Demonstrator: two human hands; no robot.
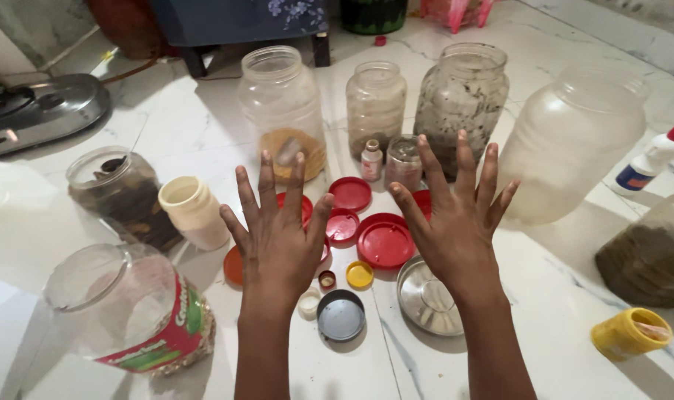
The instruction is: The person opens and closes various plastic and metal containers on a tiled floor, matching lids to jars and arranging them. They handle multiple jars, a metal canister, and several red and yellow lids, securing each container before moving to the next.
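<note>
My left hand and my right hand are raised side by side over a white marble floor, backs toward me, fingers spread, holding nothing. Under and between them lie several red lids, a small yellow cap, a grey lid and a round steel lid. Behind the hands stand several open jars: a clear plastic jar with a little brown content, a glass jar, a dirty glass jar and a big frosted plastic jar.
A tilted jar with a red label lies at front left, beside a dark-filled jar and a cream container. A yellow-lidded jar, a brown-filled jar and a white squeeze bottle sit right. A steel appliance is far left.
</note>
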